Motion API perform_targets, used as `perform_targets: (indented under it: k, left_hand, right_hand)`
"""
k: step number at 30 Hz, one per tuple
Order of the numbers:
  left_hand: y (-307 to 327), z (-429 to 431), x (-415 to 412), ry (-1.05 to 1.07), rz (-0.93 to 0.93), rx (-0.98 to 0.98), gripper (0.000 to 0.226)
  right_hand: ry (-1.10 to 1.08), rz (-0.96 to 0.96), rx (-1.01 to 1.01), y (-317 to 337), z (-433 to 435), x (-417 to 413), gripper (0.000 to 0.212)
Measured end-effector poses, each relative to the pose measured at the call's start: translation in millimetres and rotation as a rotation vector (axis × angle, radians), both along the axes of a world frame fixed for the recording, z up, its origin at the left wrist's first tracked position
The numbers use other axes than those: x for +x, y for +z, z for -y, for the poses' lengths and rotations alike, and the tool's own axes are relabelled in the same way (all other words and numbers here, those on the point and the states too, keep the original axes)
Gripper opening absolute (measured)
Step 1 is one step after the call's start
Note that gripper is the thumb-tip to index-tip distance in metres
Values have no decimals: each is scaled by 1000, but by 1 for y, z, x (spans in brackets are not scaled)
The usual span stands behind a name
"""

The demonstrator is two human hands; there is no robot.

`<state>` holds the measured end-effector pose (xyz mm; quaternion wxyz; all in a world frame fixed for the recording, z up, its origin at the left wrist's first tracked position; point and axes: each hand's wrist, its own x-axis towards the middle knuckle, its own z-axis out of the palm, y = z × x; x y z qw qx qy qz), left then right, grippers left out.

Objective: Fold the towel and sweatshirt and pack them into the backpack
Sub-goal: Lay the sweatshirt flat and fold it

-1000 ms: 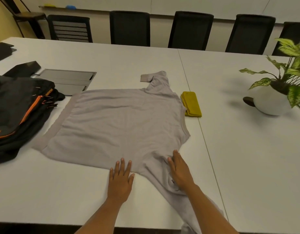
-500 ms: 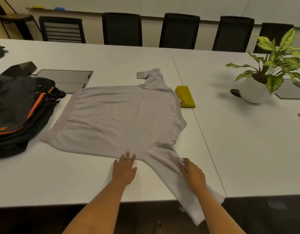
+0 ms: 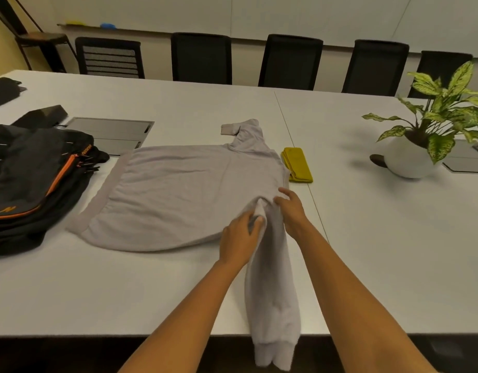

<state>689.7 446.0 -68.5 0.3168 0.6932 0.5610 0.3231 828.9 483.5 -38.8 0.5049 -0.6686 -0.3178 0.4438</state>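
Sweatshirt (image 3: 184,189) lies flat just right of the backpack (image 3: 30,179), so with your left hand (image 3: 240,235) and right hand (image 3: 291,211) both pinching its shoulder fabric, lift the dangling sleeve (image 3: 273,292) and fold it squarely across the body.

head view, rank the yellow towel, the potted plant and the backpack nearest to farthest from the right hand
From the right hand, which grips the shoulder of the sweatshirt:
1. Yellow towel, just beyond the hand, beside the collar.
2. Potted plant, farther off to the right.
3. Backpack, far left, across the whole sweatshirt.
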Motion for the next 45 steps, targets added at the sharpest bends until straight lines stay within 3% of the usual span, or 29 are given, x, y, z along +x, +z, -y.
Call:
perform_targets:
  k: [2, 5, 8, 10, 13, 16, 19, 21, 24, 30, 34, 37, 41, 45]
  left_hand:
    - [2, -10, 7, -12, -5, 71, 54]
    - [-1, -23, 11, -82, -322, 377, 61]
    - [-7, -31, 16, -47, -333, 588, 38]
    - [-9, -29, 21, -54, -317, 392, 34]
    - [-21, -26, 34, -86, -486, -75, 62]
    - [-39, -16, 45, -167, -680, -354, 85]
    - [-60, -3, 52, -238, -844, -423, 92]
    - [-70, 0, 54, -203, -870, -346, 73]
    - [-76, -3, 57, -180, -804, -223, 32]
    - [-37, -43, 56, 47, -469, -159, 18]
    - [13, -92, 52, 255, -247, -96, 19]
    - [40, -118, 53, 240, -131, -59, 21]
    - [52, -135, 51, 215, -48, -25, 23]
    - [37, -145, 26, 309, 11, -82, 24]
  right_hand:
    - [42, -74, -13, 4, -16, -1, 46]
    - [139, -107, -49, 11, -35, -2, 54]
    - [204, -34, -97, 13, -53, 3, 60]
    - [275, 58, -139, 9, -62, 8, 60]
    - [418, 254, -193, -2, -73, 12, 60]
    - [488, 370, -202, -15, -79, 17, 63]
    - [503, 415, -222, -26, -79, 27, 62]
    - [499, 421, -239, -36, -77, 37, 62]
    - [493, 415, -287, -48, -74, 50, 61]
    - [526, 433, -237, -58, -61, 66, 66]
    - [634, 142, -260, -32, -54, 64, 68]
    - [635, -26, -92, -12, -69, 55, 57]
    - [495, 105, 75, 8, -101, 44, 22]
    - [328, 222, 154, 17, -126, 39, 30]
